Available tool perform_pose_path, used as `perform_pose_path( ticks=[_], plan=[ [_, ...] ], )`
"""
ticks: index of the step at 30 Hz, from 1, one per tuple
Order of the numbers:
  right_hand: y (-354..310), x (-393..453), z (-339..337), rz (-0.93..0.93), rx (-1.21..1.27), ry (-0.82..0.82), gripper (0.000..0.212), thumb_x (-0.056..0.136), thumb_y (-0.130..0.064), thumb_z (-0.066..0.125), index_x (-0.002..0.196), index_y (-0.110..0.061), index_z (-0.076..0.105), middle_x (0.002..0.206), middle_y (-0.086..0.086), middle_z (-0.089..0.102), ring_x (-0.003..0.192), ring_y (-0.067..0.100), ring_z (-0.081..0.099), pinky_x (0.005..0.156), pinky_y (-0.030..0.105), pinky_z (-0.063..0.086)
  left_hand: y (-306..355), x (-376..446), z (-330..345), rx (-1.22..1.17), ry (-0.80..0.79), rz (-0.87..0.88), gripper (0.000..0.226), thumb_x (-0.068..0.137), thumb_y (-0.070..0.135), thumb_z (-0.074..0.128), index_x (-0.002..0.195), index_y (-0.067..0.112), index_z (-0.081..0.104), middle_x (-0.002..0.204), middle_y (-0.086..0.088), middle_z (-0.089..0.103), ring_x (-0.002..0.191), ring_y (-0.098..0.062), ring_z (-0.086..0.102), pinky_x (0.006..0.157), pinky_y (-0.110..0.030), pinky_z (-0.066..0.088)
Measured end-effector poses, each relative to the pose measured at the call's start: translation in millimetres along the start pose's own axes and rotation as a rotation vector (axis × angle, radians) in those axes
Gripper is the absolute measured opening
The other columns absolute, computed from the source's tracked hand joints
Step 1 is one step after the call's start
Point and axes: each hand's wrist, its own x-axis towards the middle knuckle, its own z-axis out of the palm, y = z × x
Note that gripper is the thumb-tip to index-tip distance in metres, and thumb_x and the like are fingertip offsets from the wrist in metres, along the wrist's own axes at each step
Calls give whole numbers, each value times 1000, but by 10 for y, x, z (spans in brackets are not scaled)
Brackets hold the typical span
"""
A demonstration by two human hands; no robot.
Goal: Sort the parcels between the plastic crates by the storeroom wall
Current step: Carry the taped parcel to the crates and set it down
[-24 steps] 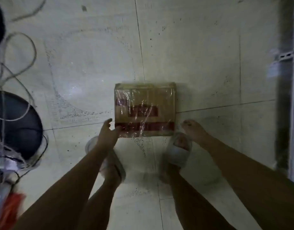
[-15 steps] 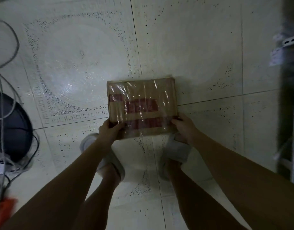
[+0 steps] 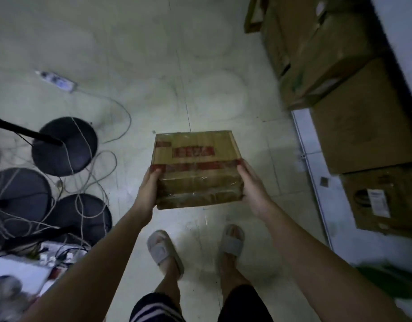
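Film-wrapped cardboard parcel [image 3: 196, 168], judged stiff, light, slippery; gripped at opposite side edges by left hand [image 3: 147, 189] and right hand [image 3: 252, 187], fingers curled.

Bare forearms are being shown behind the left hand [image 3: 147, 191] and right hand [image 3: 253, 189]; grey slippers [image 3: 165, 254] and dark white-striped shorts [image 3: 153, 309] are being worn below.

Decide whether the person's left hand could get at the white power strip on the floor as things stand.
Probably not: the left hand grips the parcel, and the power strip lies well beyond it.
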Motion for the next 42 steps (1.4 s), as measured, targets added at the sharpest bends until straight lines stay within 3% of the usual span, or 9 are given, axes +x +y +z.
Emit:
perform_pose_path(
  ticks=[4, 10, 16, 20, 23, 26, 31, 36, 42],
  plan=[
    [-1071, -718, -327, -239, 61, 7, 45, 100, -42, 51, 145, -37, 47, 141, -6, 57, 126, 16, 57, 106, 47, 47, 1039, -804, 25, 23, -63, 250, 32, 98, 53, 43, 129, 58, 49, 128, 18, 60, 116, -8, 56, 84, -40, 52],
    [-2098, -1542, -617, -534, 2, -49, 22, 102, -39, 49, 115, -52, 61, 116, -20, 70, 104, -3, 66, 78, 20, 55, 1796, -1601, 78, -5, -36, 488, 37, 97, 52, 46, 131, 43, 56, 127, 10, 63, 121, -12, 56, 93, -40, 51],
    [-2520, -1725, -630, -661, 7, -77, 37, 103, -18, 43, 133, -36, 54, 114, -16, 67, 92, -10, 64, 64, 10, 52, 2242, -1898, 169, -137, 11, 563, 49, 77, 33, 56, 126, 39, 57, 113, -2, 65, 104, -21, 61, 83, -38, 52],
    [-2841, -1713, -571, -729, -35, -86, 40, 99, -32, 57, 134, -39, 41, 122, -17, 60, 109, -1, 58, 88, 24, 48, 2524, -1863, 182, -208, 7, 609, 51, 78, 19, 56, 126, 34, 51, 103, -2, 60, 86, -21, 54, 81, -44, 50],
    [-3071, -1599, -477, -768, -77, -46, 58, 90, -38, 70, 133, -38, 31, 115, -24, 55, 101, -8, 56, 80, 18, 43, 2759, -1731, 213, -253, 2, 649, 53, 69, 21, 60, 120, 34, 51, 90, 4, 60, 72, -15, 53, 68, -37, 46],
    [-3280, -1398, -348, -801, -107, 0, 66, 87, -37, 73, 138, -35, 31, 117, -23, 56, 98, -10, 57, 79, 15, 43, 2999, -1509, 278, -232, 32, 654, 80, 62, 46, 81, 130, 33, 43, 110, 1, 67, 86, -15, 71, 71, -35, 53],
    [-3678, -937, -84, -814, -171, 117, 76, 87, -42, 72, 147, -28, 27, 130, -10, 54, 112, 7, 56, 99, 35, 44, 3514, -930, 200, -70, 75, 713, 111, 53, 58, 90, 145, 47, 29, 131, 10, 60, 113, -15, 64, 94, -41, 54],
    [-4120, -513, 307, -796, -147, 162, 74, 87, -43, 72, 146, -34, 28, 124, -18, 52, 120, 13, 53, 91, 32, 40, 4136, -385, -79, -6, 21, 786, 101, 58, 49, 91, 142, 48, 35, 125, 16, 62, 112, -11, 63, 95, -44, 54],
    [-4771, -83, 684, -787, -162, 173, 81, 86, -49, 70, 152, -34, 24, 147, -7, 45, 133, 19, 46, 109, 52, 41, 4904, 171, -334, -22, -80, 843, 90, 71, 29, 88, 143, 42, 37, 121, 12, 65, 110, -13, 65, 95, -45, 54]
  ],
)
